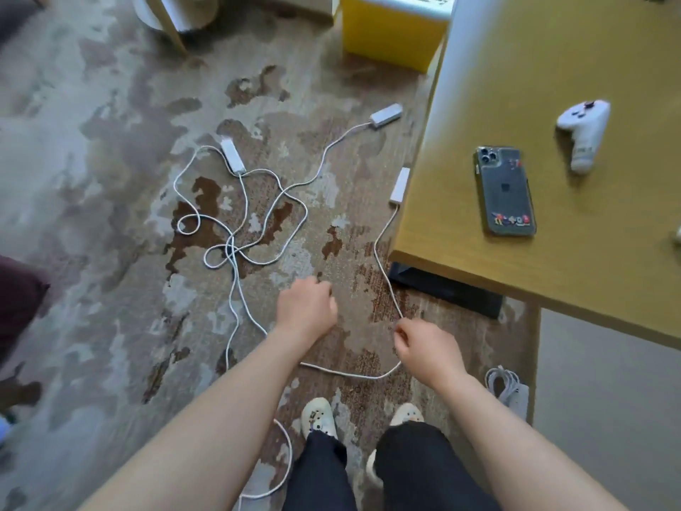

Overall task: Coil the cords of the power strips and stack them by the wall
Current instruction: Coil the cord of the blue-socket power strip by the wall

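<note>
- Right hand [423, 344] pinches a white cord [387, 274] between curled fingers, above the rug just off the near corner of the wooden table [552, 86].
- Left hand [306, 307] hovers over the rug [92, 178] with fingers loosely curled; it seems to hold nothing, though its underside is hidden.
- That cord runs up to a power strip [400, 186] lying against the table's left edge, and its slack loops back toward the person's feet.
- Two more strips lie on the rug: one [231, 156] mid-rug, another [386, 115] farther off near the table's edge, their cords crossing in a loose tangle [236, 248] between them.
- One coiled strip [510, 390] already sits at the rug's right edge, by the table's near side.
- Judged from the look, the cords are thin, limp and light; they should fold easily but snag where they cross. Gathering loops hand over hand from the held point, then lifting the stiff strip body last, seems soundest.
- On the table lie a phone [505, 191] and a white controller [584, 132].
</note>
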